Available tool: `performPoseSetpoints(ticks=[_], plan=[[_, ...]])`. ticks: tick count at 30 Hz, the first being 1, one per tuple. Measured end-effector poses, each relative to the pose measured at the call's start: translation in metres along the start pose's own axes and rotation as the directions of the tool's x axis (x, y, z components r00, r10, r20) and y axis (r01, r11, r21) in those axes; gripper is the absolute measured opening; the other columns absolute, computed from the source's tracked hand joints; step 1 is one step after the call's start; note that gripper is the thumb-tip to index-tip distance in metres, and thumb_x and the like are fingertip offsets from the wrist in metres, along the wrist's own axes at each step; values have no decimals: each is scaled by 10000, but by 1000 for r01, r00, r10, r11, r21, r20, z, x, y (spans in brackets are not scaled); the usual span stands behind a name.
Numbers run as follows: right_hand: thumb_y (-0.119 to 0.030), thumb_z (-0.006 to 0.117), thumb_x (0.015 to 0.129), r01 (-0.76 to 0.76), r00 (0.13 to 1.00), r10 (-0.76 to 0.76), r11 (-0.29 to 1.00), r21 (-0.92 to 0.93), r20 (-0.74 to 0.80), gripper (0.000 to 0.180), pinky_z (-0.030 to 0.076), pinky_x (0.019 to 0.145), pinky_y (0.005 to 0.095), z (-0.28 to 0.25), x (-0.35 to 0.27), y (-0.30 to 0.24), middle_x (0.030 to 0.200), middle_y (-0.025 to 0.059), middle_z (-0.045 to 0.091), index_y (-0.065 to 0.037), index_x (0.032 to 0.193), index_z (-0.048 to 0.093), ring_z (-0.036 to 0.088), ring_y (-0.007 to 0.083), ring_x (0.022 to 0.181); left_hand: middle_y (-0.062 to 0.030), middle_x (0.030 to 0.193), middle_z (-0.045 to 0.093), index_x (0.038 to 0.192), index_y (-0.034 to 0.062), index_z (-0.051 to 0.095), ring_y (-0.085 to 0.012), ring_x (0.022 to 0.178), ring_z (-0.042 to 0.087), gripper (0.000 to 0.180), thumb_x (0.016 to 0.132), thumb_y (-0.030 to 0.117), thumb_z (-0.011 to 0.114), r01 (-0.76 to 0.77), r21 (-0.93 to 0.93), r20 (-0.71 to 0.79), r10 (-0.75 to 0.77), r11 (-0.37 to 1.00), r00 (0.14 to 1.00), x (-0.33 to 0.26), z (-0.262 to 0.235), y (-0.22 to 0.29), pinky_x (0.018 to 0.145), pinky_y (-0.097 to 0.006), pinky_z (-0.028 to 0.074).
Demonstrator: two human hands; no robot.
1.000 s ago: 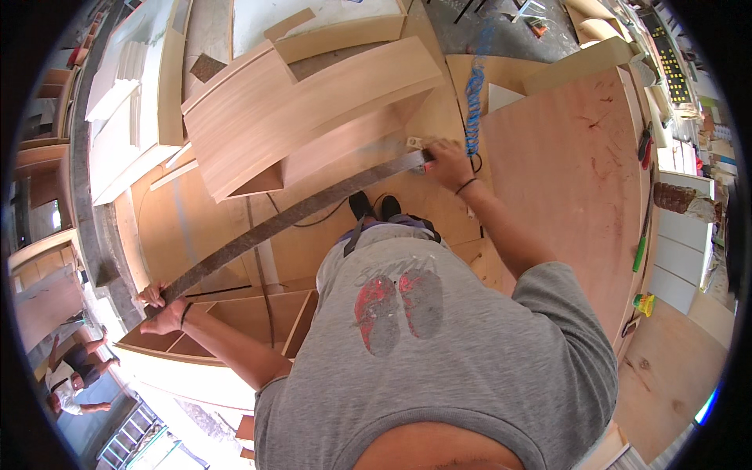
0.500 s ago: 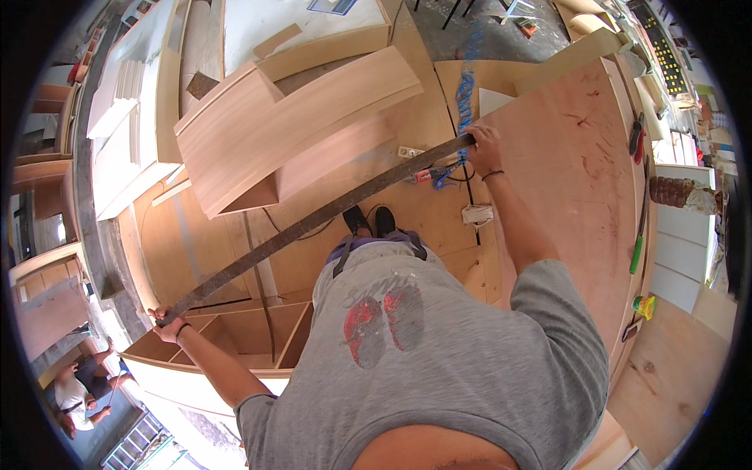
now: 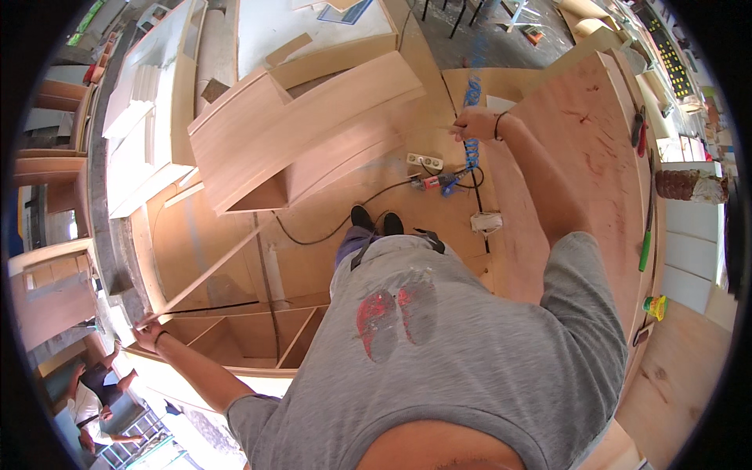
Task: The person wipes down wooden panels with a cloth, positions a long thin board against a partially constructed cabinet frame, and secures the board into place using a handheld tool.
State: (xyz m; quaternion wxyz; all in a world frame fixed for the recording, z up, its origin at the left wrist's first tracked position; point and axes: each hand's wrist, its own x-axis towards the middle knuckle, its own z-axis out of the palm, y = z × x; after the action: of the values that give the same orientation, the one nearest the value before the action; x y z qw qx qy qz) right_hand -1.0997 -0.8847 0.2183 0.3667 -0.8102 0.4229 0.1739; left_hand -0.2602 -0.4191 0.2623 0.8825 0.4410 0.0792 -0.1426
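A long thin wooden strip [image 3: 211,270] spans between my two hands, its pale side now showing. My left hand [image 3: 147,335] is closed round its near left end, beside the open compartments of a wooden cabinet [image 3: 223,341]. My right hand [image 3: 476,124] is closed at the far right end, above the edge of a large reddish plywood panel [image 3: 564,164]. The strip's middle is hard to make out against a pale wooden box unit [image 3: 313,129] beyond it. Both hands are off the floor boards, and my feet stand below.
A red-and-grey power tool [image 3: 431,182] with a blue coiled hose [image 3: 471,145] lies by a white socket strip [image 3: 424,161]. Pliers [image 3: 639,131] and a green-handled tool [image 3: 645,249] rest along the panel's right edge. Another person [image 3: 90,403] is at the lower left.
The strip has been turned, from its dark brown face to a pale one. My right hand has moved slightly up and left; my left hand has shifted a little left and down.
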Motion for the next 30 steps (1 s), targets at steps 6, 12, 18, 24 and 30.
performPoseSetpoints(ticks=[6,12,18,24,30], plan=[[-230,571,842,36,978,-92,958,283,187,248,470,588,284,-49,-28,-44,807,53,680,0,917,630,603,114,664,-115,912,575,991,17,573,-263,847,553,240,874,216,510,-185,31,-22,186,982,982,76,29,105,792,-432,438],[-220,570,854,123,926,-214,950,287,312,252,466,544,267,-55,-36,-77,750,61,663,16,918,631,582,105,589,-124,1034,598,1016,36,581,-285,988,561,222,892,190,480,-287,104,7,288,952,958,73,29,180,884,-472,452],[-185,575,857,80,924,-198,937,341,328,235,472,511,260,-55,-38,-82,690,82,635,41,888,629,580,124,552,-156,1011,588,975,13,583,-294,973,571,214,900,158,445,-363,99,-38,368,927,929,38,33,169,916,-469,444],[-154,588,842,88,891,-259,905,417,374,208,468,495,258,-60,-36,-85,670,99,627,49,868,623,583,139,540,-164,1020,585,1009,-43,554,-318,1048,540,224,897,121,450,-317,-55,-105,311,947,945,22,21,152,961,-502,403],[-122,597,828,32,909,-181,928,371,374,174,466,496,256,-65,-45,-94,666,93,622,49,853,613,580,143,541,-163,957,575,970,-51,551,-312,978,536,191,890,100,465,-347,7,-37,347,938,937,26,11,131,944,-497,397]])
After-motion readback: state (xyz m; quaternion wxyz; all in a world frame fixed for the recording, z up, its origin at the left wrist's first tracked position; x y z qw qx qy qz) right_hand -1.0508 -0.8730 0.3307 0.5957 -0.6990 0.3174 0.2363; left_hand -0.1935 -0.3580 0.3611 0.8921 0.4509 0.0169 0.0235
